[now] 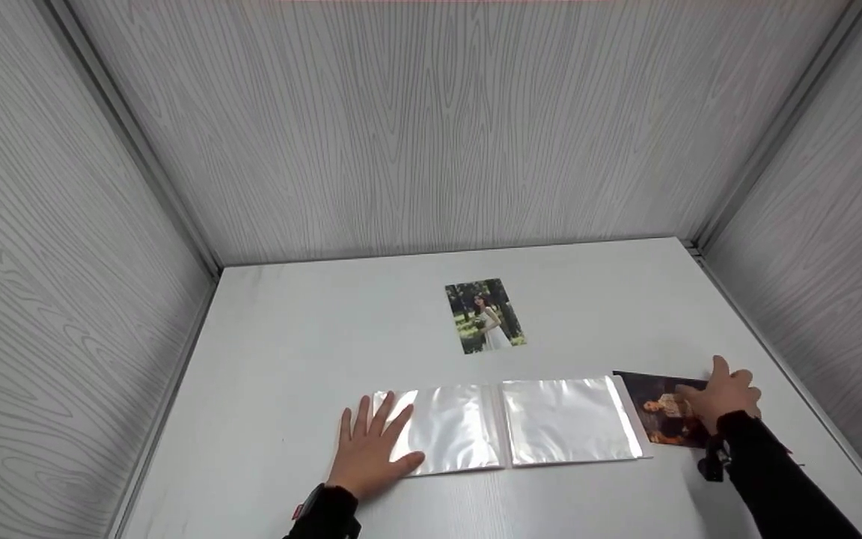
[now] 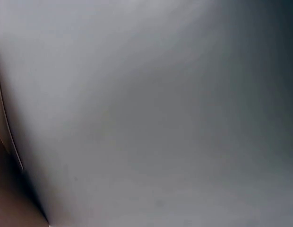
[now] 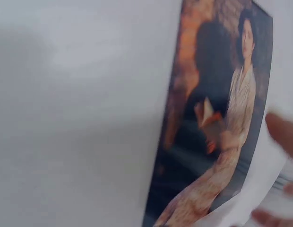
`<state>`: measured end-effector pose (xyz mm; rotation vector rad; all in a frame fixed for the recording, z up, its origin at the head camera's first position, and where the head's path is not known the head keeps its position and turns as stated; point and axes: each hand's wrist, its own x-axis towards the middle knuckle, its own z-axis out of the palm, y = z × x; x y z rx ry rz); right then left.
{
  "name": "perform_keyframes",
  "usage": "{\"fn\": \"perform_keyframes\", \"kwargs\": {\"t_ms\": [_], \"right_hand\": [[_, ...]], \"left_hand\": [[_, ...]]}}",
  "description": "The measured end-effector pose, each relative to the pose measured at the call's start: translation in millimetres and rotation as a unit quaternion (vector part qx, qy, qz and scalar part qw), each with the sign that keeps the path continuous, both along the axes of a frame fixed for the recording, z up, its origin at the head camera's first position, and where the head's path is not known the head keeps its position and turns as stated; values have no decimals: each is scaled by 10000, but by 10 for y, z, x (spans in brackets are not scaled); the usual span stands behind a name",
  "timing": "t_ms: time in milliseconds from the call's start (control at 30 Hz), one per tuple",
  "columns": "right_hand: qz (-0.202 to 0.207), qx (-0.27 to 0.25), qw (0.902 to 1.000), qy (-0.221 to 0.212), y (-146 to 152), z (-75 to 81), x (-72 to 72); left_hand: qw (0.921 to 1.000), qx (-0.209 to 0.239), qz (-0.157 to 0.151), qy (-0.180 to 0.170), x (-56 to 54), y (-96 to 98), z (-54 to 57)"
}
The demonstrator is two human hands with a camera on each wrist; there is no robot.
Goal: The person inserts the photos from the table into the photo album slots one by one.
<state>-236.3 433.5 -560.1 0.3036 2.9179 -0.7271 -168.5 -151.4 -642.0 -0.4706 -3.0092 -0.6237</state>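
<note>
An open photo album [image 1: 573, 421] with clear, shiny sleeves lies flat on the white table. My left hand [image 1: 373, 451] rests palm down on its left end, fingers spread. Against the album's right edge lies a dark photo [image 3: 212, 113] of a seated person holding a book. In the head view, my right hand [image 1: 726, 397] is over the right end of this dark photo. The right wrist view has blurred fingers [image 3: 284, 137] spread apart beside the print; whether they touch it is unclear. My left wrist view is mostly blurred grey, with skin at its left edge.
Beyond the album lies another photo [image 1: 485, 316], of a person in a white dress among trees. Grey wood-grain panels [image 1: 438, 135] enclose the white table [image 1: 289, 322] at the back and on both sides.
</note>
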Motion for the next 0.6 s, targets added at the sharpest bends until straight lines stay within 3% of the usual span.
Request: {"fn": "perform_keyframes", "kwargs": {"t_ms": [100,233,367,467,600], "right_hand": [[-375,390,9980,-314,-9,-10,-11],[-355,608,9941,-824,19,-53,-30],[-502,541,9927,-950,23,-52,-49],[-507,452,9922,-1044,-28,21,-46],[-389,475,9895,-1311,-117,151,-32]], "left_hand": [[10000,-4,-14,41,12,2,37],[9999,145,-68,-1,24,0,79],[9999,-54,-22,-102,14,-8,39],[9997,-208,16,-117,6,-13,8],[10000,-31,-54,-67,9,-3,42]]}}
